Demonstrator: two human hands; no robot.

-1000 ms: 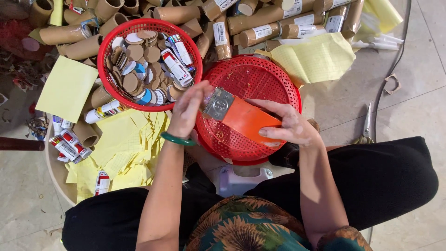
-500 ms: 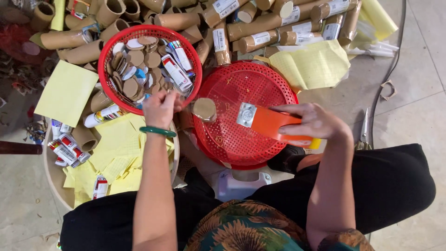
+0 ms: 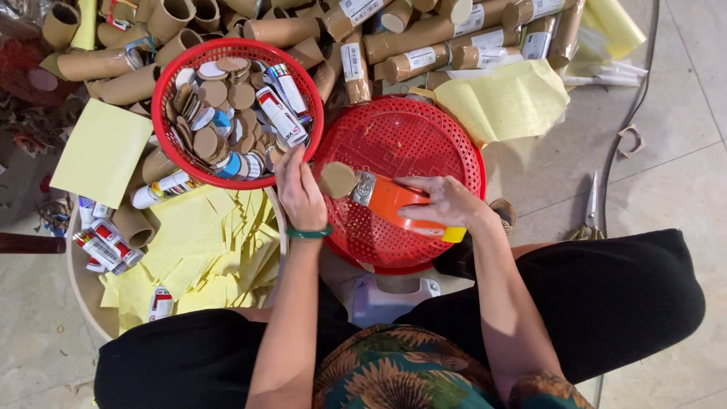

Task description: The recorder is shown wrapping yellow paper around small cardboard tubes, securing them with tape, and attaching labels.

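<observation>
My left hand [image 3: 301, 191], a green band on its wrist, pinches a round brown cardboard disc [image 3: 337, 179] by its edge over an upturned red mesh basket [image 3: 409, 132]. My right hand [image 3: 447, 203] grips an orange-handled tool [image 3: 395, 203] with a metal head [image 3: 363, 188] that rests right beside the disc. A second red basket [image 3: 161, 129], upright to the left, holds several cardboard discs [image 3: 208, 140] and glue tubes [image 3: 282, 115]. My left hand sits at that basket's lower right rim.
Many cardboard tubes [image 3: 424, 34] are piled along the top. Yellow paper sheets [image 3: 204, 242] fill a round tray at the left, and another sheet [image 3: 511, 98] lies at the right. Scissors [image 3: 591, 208] lie on the tiled floor to the right. More glue tubes [image 3: 106, 246] are at the far left.
My left hand let go of the tool, reached toward the disc basket, and now holds a disc beside the tool's head. My right hand turned the tool so its head points left.
</observation>
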